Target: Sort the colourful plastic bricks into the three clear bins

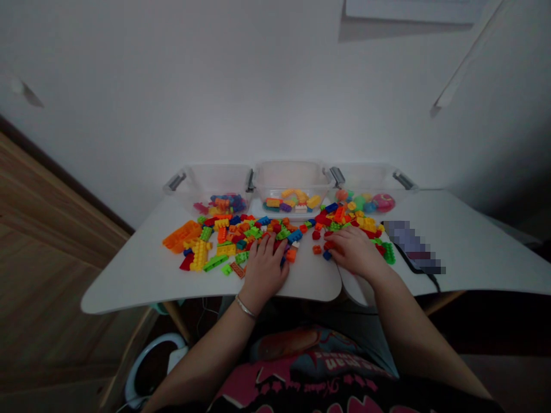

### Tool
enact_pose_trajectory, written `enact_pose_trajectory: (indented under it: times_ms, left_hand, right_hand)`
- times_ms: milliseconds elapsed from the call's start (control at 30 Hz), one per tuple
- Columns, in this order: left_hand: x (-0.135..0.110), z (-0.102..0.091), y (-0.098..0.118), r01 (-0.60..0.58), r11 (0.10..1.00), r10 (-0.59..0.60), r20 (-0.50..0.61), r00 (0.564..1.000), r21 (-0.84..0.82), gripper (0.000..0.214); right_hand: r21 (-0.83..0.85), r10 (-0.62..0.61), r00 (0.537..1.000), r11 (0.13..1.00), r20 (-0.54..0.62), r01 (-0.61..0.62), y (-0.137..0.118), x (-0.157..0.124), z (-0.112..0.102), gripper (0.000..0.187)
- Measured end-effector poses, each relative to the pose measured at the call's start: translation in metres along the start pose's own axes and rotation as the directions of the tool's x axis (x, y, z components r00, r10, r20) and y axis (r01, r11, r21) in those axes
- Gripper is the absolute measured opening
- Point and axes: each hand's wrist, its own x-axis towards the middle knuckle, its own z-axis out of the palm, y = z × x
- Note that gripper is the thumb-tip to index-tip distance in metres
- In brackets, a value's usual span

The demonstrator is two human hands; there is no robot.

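1. The loose toy bricks lie heaped across the centre of the frame, in red, orange, yellow, green and blue; some sit directly at the fingertips of both hands.
2. The left hand, just below the centre, lies palm down over the lower edge of the heap. Its fingers are slightly spread and point up the frame, with red pieces at their tips and an orange brick just beside the hand, to the right. Whether they grip anything, I cannot tell.
3. The right hand, right of centre, reaches leftward with its fingers close together and bent down. Red pieces show at the fingertips, and a blue brick sits just below them (a small orange-red brick lies a little further left). The undersides are hidden, so I cannot tell whether the fingers hold a piece.
4. At the heap's left end are a large orange piece and a knobbly yellow piece; near its right end is a green piece.
5. Above the heap stand three clear bins: left, middle and right, each with colourful pieces inside.
6. A dark-edged phone lies right of the heap on the white table.
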Motion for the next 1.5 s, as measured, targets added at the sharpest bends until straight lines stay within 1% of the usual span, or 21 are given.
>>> enact_pose_trajectory:
  times_ms: [133, 333, 467, 567, 633, 667, 767, 833, 900, 1033, 1100, 1167, 1267, 1367, 1433, 1500]
  left_hand:
    - [0.0, 0.0, 0.0, 0.003, 1.0, -0.003, 0.005, 1.0, 0.007, 0.049]
    - [0.001, -0.001, 0.0, 0.0, 1.0, 0.0, 0.016, 1.0, 0.006, 0.05]
    - [0.002, -0.001, 0.001, 0.001, 1.0, -0.001, 0.016, 1.0, 0.003, 0.049]
    - [0.001, -0.001, 0.001, 0.009, 1.0, -0.009, 0.018, 1.0, -0.001, 0.049]
    - [0.002, -0.002, 0.002, 0.011, 1.0, -0.011, 0.021, 1.0, -0.005, 0.049]
    - [0.002, -0.002, 0.002, 0.012, 1.0, -0.012, 0.023, 1.0, -0.008, 0.049]
    - [0.002, -0.003, 0.002, 0.012, 1.0, -0.012, 0.03, 0.999, -0.011, 0.049]
    - [0.002, -0.003, 0.002, 0.012, 1.0, -0.011, 0.032, 0.999, -0.006, 0.049]
    - [0.002, -0.004, 0.002, 0.01, 1.0, -0.01, 0.03, 1.0, 0.001, 0.05]
    - [0.001, -0.002, 0.001, 0.002, 1.0, -0.002, 0.021, 1.0, 0.003, 0.049]
    - [0.001, -0.002, 0.0, 0.0, 1.0, 0.0, 0.018, 1.0, 0.003, 0.049]
    - [0.001, -0.002, 0.001, 0.001, 1.0, -0.001, 0.013, 1.0, 0.001, 0.049]
    - [0.001, -0.003, 0.001, 0.005, 1.0, -0.005, 0.014, 1.0, -0.003, 0.049]
    - [0.002, -0.004, 0.002, 0.003, 1.0, -0.003, 0.025, 1.0, -0.003, 0.049]
    - [0.001, -0.004, 0.001, 0.0, 1.0, 0.0, 0.024, 1.0, -0.002, 0.049]
    - [0.001, -0.003, 0.001, -0.001, 1.0, 0.001, 0.02, 1.0, 0.001, 0.049]
  right_hand:
    - [-0.007, 0.015, 1.0, 1.0, -0.01, -0.015, -0.004, 0.003, 0.008, 0.027]
    - [-0.033, 0.076, 0.995, 0.996, -0.059, -0.078, -0.014, 0.009, 0.011, 0.017]
    - [0.026, 0.159, 0.979, 0.987, -0.126, -0.157, -0.019, 0.01, 0.015, 0.018]
    - [0.129, 0.216, 0.965, 0.972, -0.15, -0.198, -0.019, 0.011, 0.02, 0.018]
    - [0.275, 0.295, 0.94, 0.931, -0.174, -0.241, -0.018, 0.012, 0.023, 0.019]
    - [0.37, 0.341, 0.922, 0.893, -0.186, -0.256, -0.018, 0.013, 0.023, 0.02]
    - [0.626, 0.446, 0.87, 0.745, -0.21, -0.231, -0.016, 0.016, 0.021, 0.024]
    - [0.716, 0.479, 0.845, 0.674, -0.238, -0.181, -0.015, 0.019, 0.016, 0.027]
    - [0.746, 0.502, 0.817, 0.651, -0.286, -0.139, -0.015, 0.024, 0.008, 0.028]
    - [0.751, 0.541, 0.749, 0.654, -0.383, -0.088, -0.01, 0.044, -0.008, 0.027]
    - [0.761, 0.554, 0.725, 0.646, -0.409, -0.065, -0.006, 0.058, -0.014, 0.028]
    - [0.753, 0.555, 0.707, 0.656, -0.438, -0.049, -0.001, 0.073, -0.019, 0.029]
    - [0.713, 0.537, 0.687, 0.7, -0.489, -0.038, 0.006, 0.098, -0.024, 0.03]
    - [0.698, 0.53, 0.673, 0.715, -0.517, -0.027, 0.01, 0.124, -0.027, 0.029]
    - [0.691, 0.516, 0.676, 0.723, -0.525, -0.015, 0.013, 0.139, -0.029, 0.028]
    - [0.677, 0.499, 0.695, 0.736, -0.518, -0.024, 0.017, 0.152, -0.028, 0.027]
